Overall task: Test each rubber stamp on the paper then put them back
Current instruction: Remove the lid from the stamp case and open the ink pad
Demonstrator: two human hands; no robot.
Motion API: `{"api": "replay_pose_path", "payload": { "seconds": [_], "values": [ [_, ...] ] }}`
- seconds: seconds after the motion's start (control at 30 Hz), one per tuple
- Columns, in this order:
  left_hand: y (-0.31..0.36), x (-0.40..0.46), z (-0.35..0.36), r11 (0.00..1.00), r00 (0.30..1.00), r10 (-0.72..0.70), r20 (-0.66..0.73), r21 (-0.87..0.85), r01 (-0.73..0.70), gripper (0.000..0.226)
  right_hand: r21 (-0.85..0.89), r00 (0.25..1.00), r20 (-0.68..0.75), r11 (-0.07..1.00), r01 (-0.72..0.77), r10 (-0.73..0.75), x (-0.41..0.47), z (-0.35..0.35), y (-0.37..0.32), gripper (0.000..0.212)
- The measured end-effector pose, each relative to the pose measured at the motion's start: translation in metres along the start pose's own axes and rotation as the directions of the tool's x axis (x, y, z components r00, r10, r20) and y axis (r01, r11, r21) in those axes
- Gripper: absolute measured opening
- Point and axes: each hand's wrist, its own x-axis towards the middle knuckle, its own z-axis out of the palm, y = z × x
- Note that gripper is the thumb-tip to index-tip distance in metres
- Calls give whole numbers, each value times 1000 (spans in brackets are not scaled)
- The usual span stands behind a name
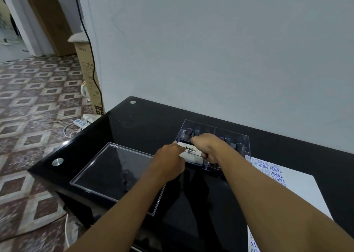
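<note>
A white Artline ink pad [191, 153] sits at the front left of a clear plastic box [243, 138] on the black glass table. My left hand [168, 163] grips the pad's left end. My right hand [208, 146] holds its right end and covers part of the box. Several dark rubber stamps [188, 132] stand upright in the box's compartments. White paper [298, 192] lies to the right, printed with blue AIR MAIL, FRAGILE and SAMPLE marks.
The box's clear lid [113, 175] lies flat at the table's left front corner. The wall stands just behind the box. A cardboard carton [89, 73], a black cable and a power strip [81, 122] are on the tiled floor to the left.
</note>
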Motion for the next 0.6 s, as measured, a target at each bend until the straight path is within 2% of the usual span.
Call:
{"api": "replay_pose_path", "payload": {
  "seconds": [0.1, 0.2, 0.3, 0.43, 0.6],
  "values": [
    [1, -2, -2, 1000, 1000, 7, 4, -18, -7, 38, 28, 998, -48, 999, 41, -39, 0, 1, -2, 11],
    [2, -3, -4, 1000, 1000, 0, -7, -25, 0, 33, 24, 993, -100, 997, 72, -69, 3, -5, -4, 24],
    [3, -4, -4, 1000, 1000, 1, -13, -14, -1, 30, 48, 992, -115, 998, 51, -46, 10, -9, -4, 15],
    [4, -3, -2, 1000, 1000, -2, -12, -19, 2, 33, 91, 993, -119, 996, 17, -7, 20, -5, 3, 24],
    [3, -3, 1, 1000, 1000, -19, -18, -21, 18, 34, 172, 993, -113, 985, -5, 25, 19, -1, 4, 10]
  ]
}}
